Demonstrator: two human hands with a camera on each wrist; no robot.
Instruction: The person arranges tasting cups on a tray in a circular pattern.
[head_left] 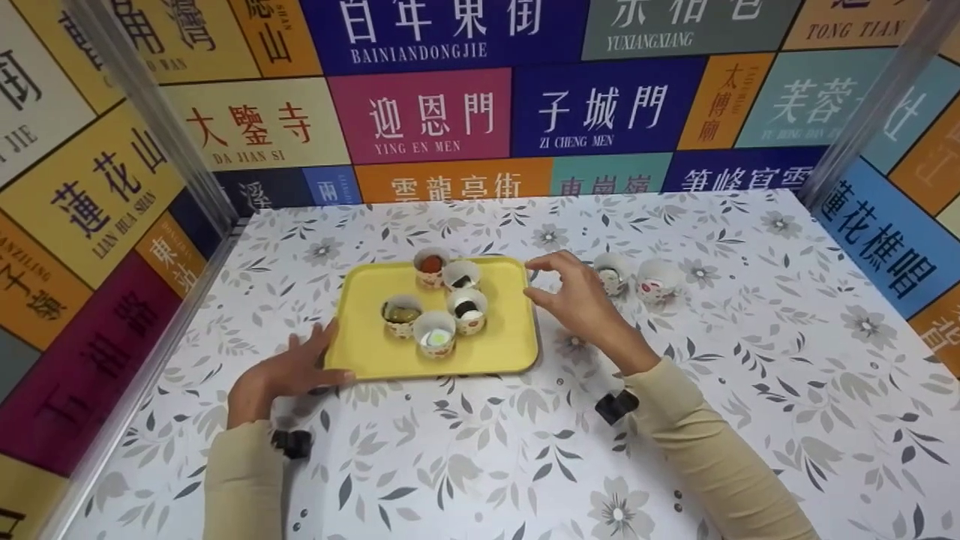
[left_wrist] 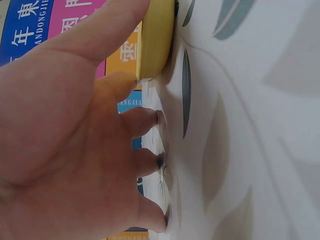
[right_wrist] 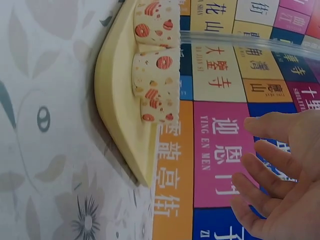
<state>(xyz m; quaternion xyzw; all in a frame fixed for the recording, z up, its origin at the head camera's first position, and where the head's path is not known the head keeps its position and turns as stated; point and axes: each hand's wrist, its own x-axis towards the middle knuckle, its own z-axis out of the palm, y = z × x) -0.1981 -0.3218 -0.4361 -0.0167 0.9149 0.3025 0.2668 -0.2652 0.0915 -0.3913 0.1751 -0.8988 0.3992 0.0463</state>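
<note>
Across the bottom of the head view, two beige sleeves point(head_left: 244, 480), each with a small black device point(head_left: 292, 444) at the cuff, are rested over a white bench point(head_left: 450, 465) printed with grey leaves and flowers. At centre left, the lower left corner of a rectangular yellow tray point(head_left: 360, 322) with rounded corners is touched by the left hand point(head_left: 289, 375); its grip is spread, not clenched, with the other fingertips set on the bench. On the tray, at the centre, five white paper cups with red print point(head_left: 435, 337) are grouped, small pieces of different colours being held inside. By the tray's upper right corner, the right hand point(head_left: 581, 296) is held with its grip released and nothing grasped. Just beyond it, at right, two similar paper cups point(head_left: 660, 283) are placed on the bench. Farthest back, the wall point(head_left: 442, 112) is covered with coloured panels of Chinese lettering.
</note>
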